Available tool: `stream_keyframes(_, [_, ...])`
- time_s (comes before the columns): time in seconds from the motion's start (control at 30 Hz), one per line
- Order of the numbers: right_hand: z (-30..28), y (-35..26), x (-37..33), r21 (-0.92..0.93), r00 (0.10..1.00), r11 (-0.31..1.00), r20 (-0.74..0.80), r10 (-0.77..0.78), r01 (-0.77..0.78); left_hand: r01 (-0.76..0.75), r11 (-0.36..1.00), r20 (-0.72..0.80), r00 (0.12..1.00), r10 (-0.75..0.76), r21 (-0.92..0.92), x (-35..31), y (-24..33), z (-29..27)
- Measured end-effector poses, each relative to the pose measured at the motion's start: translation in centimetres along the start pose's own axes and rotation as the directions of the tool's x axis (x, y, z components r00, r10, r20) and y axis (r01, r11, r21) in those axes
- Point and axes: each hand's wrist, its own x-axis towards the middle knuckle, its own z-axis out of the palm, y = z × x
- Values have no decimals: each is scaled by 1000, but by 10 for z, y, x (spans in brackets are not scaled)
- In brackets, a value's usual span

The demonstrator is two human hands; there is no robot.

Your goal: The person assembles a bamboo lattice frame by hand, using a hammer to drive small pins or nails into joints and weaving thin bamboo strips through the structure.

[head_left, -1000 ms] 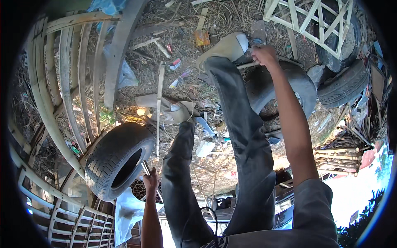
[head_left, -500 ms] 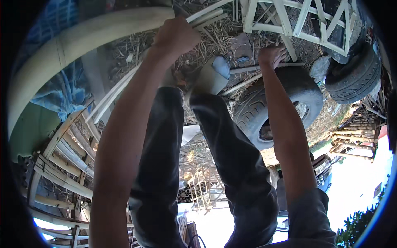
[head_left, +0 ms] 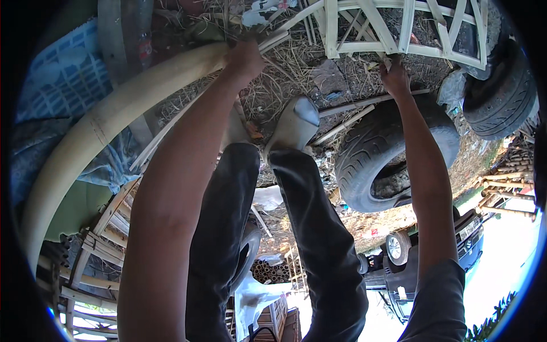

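Observation:
My left hand, slightly blurred, is closed at the far end of a thick, curved bamboo pole. Pale split-bamboo strips show just to its right. What its fingers wrap around is hidden. Farther right, my right hand has its fingers closed around the lower end of a thin bamboo slat. That slat sits at the lower edge of a pale bamboo lattice frame with upright and slanting slats.
A large tyre lies below my right hand, and another tyre stands at the far right. Straw and scraps cover the ground around my boots. Bamboo racks and blue patterned cloth are on the left; a dark vehicle is lower right.
My right hand has moved right and away from me, up to the lattice frame's lower edge. My left hand has shifted slightly nearer. The whole view has also shifted.

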Motion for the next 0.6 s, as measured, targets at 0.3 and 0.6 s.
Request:
stream_keyframes(0.3, [7, 13, 19, 215, 993, 975, 97, -71, 48, 58, 995, 46, 997, -55, -75, 14, -2, -25])
stream_keyframes(0.6, [-53, 6, 25, 353, 994, 935, 84, -67, 33, -257, 964, 299, 927, 226, 67, 18, 53, -127])
